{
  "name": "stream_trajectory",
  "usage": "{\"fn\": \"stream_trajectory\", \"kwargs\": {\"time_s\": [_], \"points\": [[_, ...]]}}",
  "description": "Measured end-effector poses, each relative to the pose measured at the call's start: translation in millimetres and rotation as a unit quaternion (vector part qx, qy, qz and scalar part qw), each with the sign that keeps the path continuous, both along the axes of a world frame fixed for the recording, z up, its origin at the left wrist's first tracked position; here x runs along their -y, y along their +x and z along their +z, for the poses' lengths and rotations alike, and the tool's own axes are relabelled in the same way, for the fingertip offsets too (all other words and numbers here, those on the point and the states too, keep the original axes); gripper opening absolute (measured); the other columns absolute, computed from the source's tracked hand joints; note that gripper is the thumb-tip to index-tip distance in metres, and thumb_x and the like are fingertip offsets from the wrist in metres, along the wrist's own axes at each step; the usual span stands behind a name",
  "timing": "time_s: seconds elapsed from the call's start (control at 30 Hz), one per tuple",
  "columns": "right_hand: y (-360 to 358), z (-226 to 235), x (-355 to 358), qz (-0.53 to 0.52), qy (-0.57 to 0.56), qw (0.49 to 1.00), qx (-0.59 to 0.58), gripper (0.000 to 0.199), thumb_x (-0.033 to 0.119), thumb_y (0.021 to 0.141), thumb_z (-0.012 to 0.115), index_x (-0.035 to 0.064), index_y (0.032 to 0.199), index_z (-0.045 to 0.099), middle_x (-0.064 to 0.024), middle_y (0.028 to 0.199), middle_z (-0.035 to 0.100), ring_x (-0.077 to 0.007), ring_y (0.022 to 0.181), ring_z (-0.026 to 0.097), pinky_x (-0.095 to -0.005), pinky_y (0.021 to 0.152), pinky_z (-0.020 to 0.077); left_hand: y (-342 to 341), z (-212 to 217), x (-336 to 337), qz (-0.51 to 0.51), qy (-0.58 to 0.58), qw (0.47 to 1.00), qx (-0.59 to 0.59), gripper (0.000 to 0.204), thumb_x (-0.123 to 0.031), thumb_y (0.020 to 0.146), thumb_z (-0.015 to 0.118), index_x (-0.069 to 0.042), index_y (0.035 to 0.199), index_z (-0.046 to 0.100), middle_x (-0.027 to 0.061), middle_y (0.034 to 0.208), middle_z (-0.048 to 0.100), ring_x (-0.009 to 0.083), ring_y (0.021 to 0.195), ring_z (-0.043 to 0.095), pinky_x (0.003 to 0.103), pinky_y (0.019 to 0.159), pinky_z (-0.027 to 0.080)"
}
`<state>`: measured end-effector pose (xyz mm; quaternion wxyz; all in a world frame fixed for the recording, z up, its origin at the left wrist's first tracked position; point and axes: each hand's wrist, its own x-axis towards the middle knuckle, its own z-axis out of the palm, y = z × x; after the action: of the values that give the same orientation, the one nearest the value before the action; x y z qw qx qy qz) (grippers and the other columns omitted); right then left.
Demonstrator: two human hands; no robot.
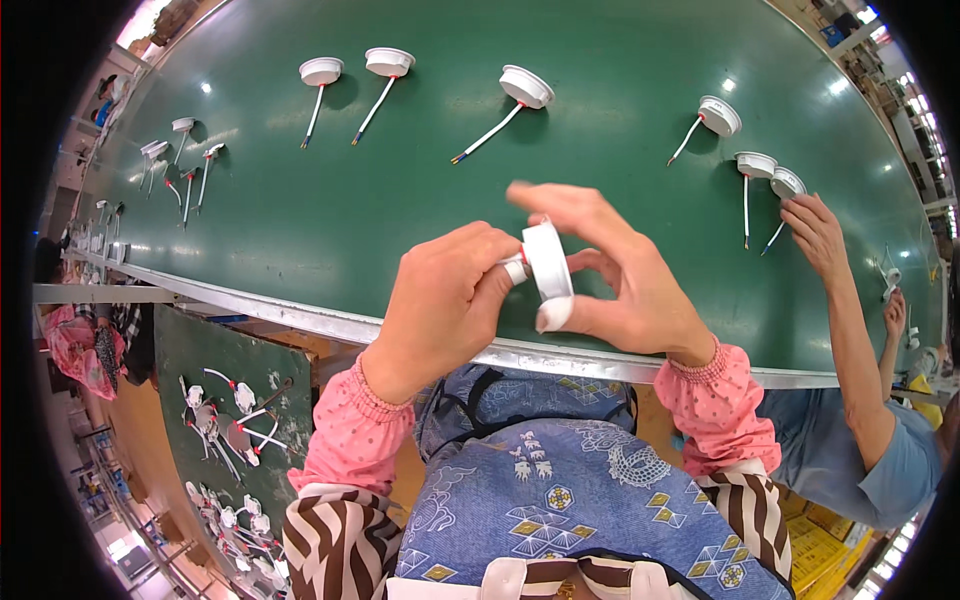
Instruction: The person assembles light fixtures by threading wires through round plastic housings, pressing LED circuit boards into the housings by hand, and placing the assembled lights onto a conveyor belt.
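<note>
Green tabletop (620, 130); left grip (440, 295) pinching white round fixture (547, 262); right grip (628, 280) splayed loosely around it.

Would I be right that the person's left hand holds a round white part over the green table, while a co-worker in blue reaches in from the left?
Not quite: the co-worker reaches in from the right, as the head view shows. The left hand holds the round white part over the green table.

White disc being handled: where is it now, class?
In the head view, the white disc is right of centre, between the left hand and right hand, over the green table.
</note>
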<state>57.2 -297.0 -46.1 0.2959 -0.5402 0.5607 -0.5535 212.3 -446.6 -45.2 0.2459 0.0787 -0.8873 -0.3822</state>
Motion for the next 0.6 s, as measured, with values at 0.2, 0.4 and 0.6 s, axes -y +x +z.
{"fn": "stream_trajectory", "kwargs": {"time_s": [0.2, 0.4, 0.6], "points": [[1.5, -0.6, 1.7, -0.007, 0.051, 0.989, 0.137, 0.061, 0.005, 0.072, 0.084, 0.0016, 0.128, 0.059, -0.0078, 0.121, 0.062, -0.0216, 0.112, 0.066, -0.0359, 0.091, 0.0579, 7.6, 5.2, 0.1, -0.034, 0.09, 0.995, 0.014, 0.008, -0.005, 0.092, 0.069, 0.0, 0.097, 0.071, 0.006, 0.077, 0.063, 0.0142, 0.066, 0.057, 0.029, 0.06, 0.045], [15.9, 6.3, -2.0, 0.017, 0.073, 0.961, 0.265, 0.061, -0.007, 0.068, 0.082, -0.002, 0.123, 0.057, -0.0132, 0.122, 0.06, -0.0226, 0.11, 0.064, -0.039, 0.092, 0.0593, 10.3, -7.9, 15.0, -0.081, 0.116, 0.989, -0.046, 0.009, -0.009, 0.095, 0.067, -0.002, 0.097, 0.072, 0.006, 0.075, 0.065, 0.0138, 0.064, 0.057, 0.028, 0.058, 0.044], [17.1, -1.8, 5.4, 0.0, 0.096, 0.9, 0.425, 0.057, -0.006, 0.07, 0.082, -0.0012, 0.121, 0.057, -0.01, 0.118, 0.061, -0.0236, 0.107, 0.067, -0.0371, 0.09, 0.0584, 15.6, -1.6, -2.3, -0.008, 0.214, 0.976, 0.031, 0.015, -0.014, 0.099, 0.067, -0.001, 0.096, 0.074, 0.0017, 0.077, 0.068, 0.0073, 0.065, 0.054, 0.025, 0.056, 0.042]]}}
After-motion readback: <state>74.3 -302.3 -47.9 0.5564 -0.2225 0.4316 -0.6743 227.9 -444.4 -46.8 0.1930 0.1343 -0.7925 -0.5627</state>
